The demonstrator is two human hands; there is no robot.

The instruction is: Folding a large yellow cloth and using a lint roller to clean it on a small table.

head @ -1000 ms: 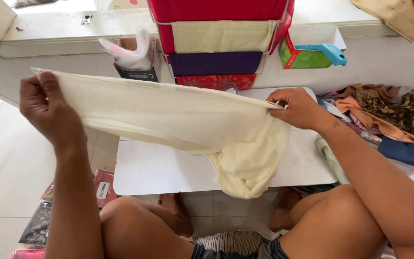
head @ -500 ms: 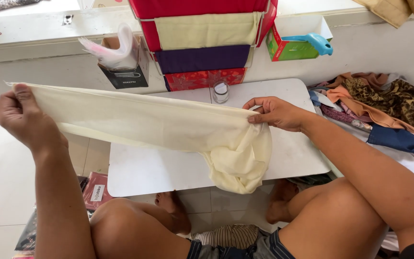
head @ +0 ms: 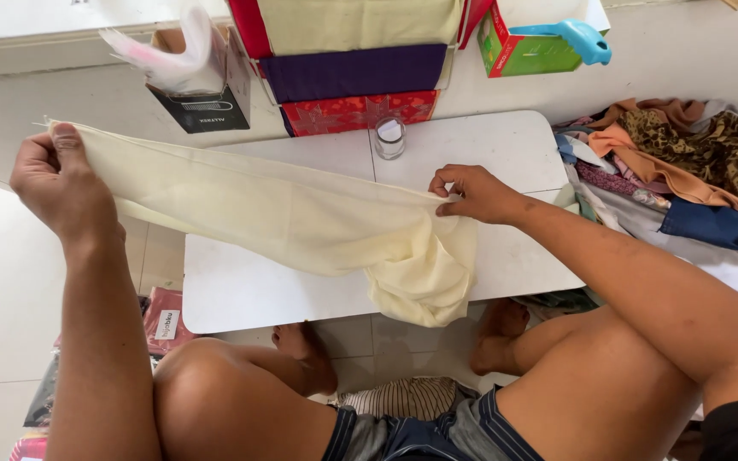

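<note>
My left hand [head: 66, 183] and right hand [head: 471, 192] each pinch an end of the cream cloth [head: 301, 222], stretched above the white worktop [head: 506, 154], its slack unfolded, no fold made yet.

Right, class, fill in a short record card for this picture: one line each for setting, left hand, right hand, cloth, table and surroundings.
setting: a person seated on the floor at a low white table
left hand: left hand raised, gripping one end of the cream cloth
right hand: right hand pinching the cloth's top edge above the table
cloth: stretched between both hands, loose end hanging past the table's front edge
table: a small clear jar stands near its far edge
surroundings: pile of mixed fabrics on the right; stacked folded cloths behind the table
</note>
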